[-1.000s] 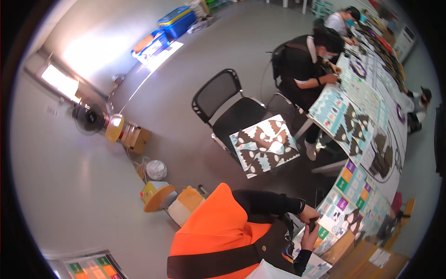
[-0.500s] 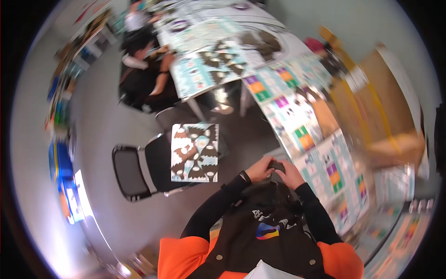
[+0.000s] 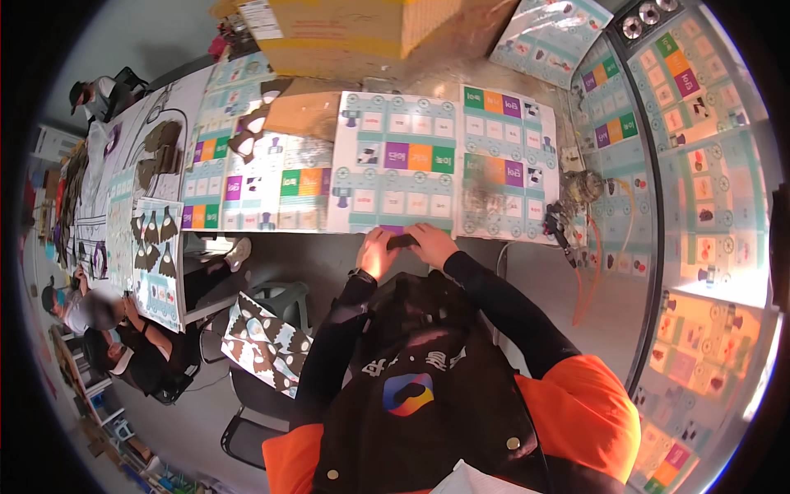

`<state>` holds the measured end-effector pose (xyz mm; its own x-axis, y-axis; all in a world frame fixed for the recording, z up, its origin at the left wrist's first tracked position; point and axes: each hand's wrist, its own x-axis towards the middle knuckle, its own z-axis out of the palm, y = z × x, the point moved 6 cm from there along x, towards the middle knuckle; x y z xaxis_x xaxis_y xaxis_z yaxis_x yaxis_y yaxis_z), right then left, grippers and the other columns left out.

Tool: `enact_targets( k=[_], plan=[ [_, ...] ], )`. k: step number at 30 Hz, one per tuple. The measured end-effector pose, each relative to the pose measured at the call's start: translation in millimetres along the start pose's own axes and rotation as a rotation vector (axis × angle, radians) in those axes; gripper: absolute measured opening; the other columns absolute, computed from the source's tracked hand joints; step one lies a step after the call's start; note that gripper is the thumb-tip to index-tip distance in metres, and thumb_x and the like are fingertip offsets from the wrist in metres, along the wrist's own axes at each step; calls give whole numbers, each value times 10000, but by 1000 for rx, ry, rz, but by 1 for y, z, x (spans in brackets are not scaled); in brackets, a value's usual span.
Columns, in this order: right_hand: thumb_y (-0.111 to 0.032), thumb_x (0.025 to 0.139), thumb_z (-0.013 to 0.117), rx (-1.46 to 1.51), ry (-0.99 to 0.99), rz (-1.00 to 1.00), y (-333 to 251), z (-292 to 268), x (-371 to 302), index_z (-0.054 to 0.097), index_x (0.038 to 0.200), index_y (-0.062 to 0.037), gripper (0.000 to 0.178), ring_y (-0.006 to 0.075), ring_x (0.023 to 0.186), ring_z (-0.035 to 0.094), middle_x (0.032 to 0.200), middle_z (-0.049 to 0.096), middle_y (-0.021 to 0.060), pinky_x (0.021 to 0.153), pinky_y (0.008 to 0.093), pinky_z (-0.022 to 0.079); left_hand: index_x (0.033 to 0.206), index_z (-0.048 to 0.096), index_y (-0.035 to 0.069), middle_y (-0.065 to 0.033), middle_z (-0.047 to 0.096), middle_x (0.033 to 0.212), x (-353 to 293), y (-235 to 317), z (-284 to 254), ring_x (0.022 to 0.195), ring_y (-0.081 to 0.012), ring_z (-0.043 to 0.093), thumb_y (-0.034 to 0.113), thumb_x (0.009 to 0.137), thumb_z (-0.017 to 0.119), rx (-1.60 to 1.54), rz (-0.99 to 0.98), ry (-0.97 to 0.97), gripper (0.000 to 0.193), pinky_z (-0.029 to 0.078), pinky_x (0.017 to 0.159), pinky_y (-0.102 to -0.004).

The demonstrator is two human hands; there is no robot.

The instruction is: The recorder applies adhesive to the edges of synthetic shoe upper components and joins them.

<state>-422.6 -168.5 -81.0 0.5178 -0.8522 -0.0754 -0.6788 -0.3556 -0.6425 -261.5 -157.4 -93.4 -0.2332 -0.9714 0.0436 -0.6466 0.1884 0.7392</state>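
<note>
while the dark piece (image 3: 402, 241) stays between the two hands, the view swings round: a half second ago the chair and the bench run lie ahead and left, and now the printed board (image 3: 395, 169) is straight ahead. piece is at the board's near edge; whether it touches the board or hangs just off it, cannot tell.

left hand (image 3: 377, 253): fingers closed on the piece's left end. right hand (image 3: 434, 244): fingers closed on its right end. inference: handling is now squared up to the board, with neither hand free for anything else.

surroundings, relative to the board: cardboard box (image 3: 337, 37) beyond it; sheet of dark cut-outs (image 3: 267, 342) nearer and to its left, over a black chair (image 3: 247, 440); co-worker (image 3: 156, 354) farther left.
</note>
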Motion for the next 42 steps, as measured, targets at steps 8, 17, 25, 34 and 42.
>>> enact_targets(
  k=[8,17,25,34,42],
  plan=[
    [-92,797,700,-74,224,-71,95,-47,35,588,1096,-76,319,328,1128,532,1101,577,116,937,447,435,1027,680,77,-104,617,1021,85,18,72,979,-349,558,100,764,785,106,-151,137,284,467,863,-450],
    [-95,828,602,-174,150,-167,127,-20,49,592,1188,-25,367,305,1182,497,1177,556,109,1012,424,394,1403,508,51,-174,551,1340,64,-10,102,1195,-413,529,126,843,756,202,-374,422,617,421,1040,-451],
    [-27,797,587,-62,163,-174,128,-14,50,555,1297,8,503,340,1258,466,1256,524,144,1084,434,394,1565,216,-13,-281,395,1523,78,6,127,1410,-423,398,-38,923,499,-287,-378,440,703,314,1177,-461],
    [44,752,595,28,190,-174,130,-11,53,551,1311,15,562,359,1254,464,1250,516,157,1072,440,415,1573,166,-37,-294,294,1579,82,9,126,1461,-412,328,-63,929,431,-298,-349,417,697,287,1189,-422],
    [82,720,600,155,258,-132,123,-16,56,579,1228,6,514,384,1194,483,1176,523,159,1046,456,425,1564,164,-64,-295,274,1590,81,5,129,1469,-409,315,-58,922,454,-229,-319,451,704,289,1185,-410]
  ],
)
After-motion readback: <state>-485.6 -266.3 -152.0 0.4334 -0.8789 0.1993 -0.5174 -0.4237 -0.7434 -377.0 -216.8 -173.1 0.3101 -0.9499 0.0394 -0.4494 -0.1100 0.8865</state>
